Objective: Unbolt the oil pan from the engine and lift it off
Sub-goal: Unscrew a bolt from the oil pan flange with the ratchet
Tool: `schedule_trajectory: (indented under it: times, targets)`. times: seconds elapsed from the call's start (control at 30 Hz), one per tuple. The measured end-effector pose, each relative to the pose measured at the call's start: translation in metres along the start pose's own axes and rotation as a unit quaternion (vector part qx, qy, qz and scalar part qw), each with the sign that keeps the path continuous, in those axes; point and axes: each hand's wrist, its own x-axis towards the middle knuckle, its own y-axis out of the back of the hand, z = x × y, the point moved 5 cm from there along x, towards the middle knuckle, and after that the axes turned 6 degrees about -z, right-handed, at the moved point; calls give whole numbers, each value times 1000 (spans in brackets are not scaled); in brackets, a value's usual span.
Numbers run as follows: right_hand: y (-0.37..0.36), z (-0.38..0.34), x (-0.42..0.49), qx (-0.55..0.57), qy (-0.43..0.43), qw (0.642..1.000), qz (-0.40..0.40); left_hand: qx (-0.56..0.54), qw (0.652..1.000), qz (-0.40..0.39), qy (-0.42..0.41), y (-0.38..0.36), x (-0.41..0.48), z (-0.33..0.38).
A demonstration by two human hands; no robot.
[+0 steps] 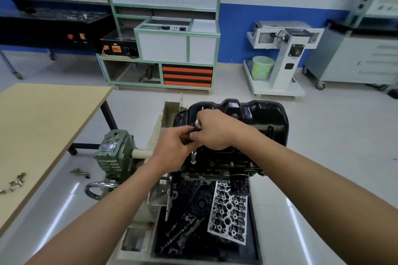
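The engine point(226, 166) sits upside down on its stand point(116, 152), so the oil pan point(265, 118) faces up where its rim can be reached from above. The pan is not off yet: it sits seated on the block, with bolt heads point(232, 164) showing along its near edge. Both hands meet over the pan's near left corner on a ratchet point(197, 123). The left hand point(173, 149) is curled round the dark handle. The right hand point(215, 133) is wrapped over the shiny head, likely to press it down and keep it square while the other swings. Below them the socket point(193, 157) stands upright, on a bolt at the near edge I'd judge, though the contact is too small to see. Loose bolts point(15, 180) lie at the near left edge of the table point(53, 114), probably parked out of the way. In the tray point(254, 232) under the engine lie a cylinder head point(228, 211) and other parts.
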Motion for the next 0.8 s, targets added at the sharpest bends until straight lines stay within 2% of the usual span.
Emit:
schedule_trajectory:
  times: [0.2, 0.37, 0.43, 0.5, 0.6, 0.7, 0.8]
  targets:
    - [-8, -6, -1, 18, -44, 998, -28, -3, 997, 80, -2, -6, -7, -4]
    - [-15, -7, -9, 39, -8, 999, -2, 24, 993, 119, -1, -1, -13, -9]
    - [-10, 0, -20, 46, 18, 998, -32, 34, 993, 112, -6, 0, -12, -7]
    - [-4, 13, -36, 72, 19, 995, -61, 30, 995, 93, -14, 1, -11, -2]
    - [-2, 26, -58, 78, 25, 995, -52, 0, 999, 44, -27, -3, -6, 11]
    - [-1, 26, -67, 47, 57, 997, -25, -75, 995, -63, -31, -6, 4, 28]
    - [5, 26, -63, 34, 52, 997, -49, -91, 980, -170, -40, -2, 16, 43]
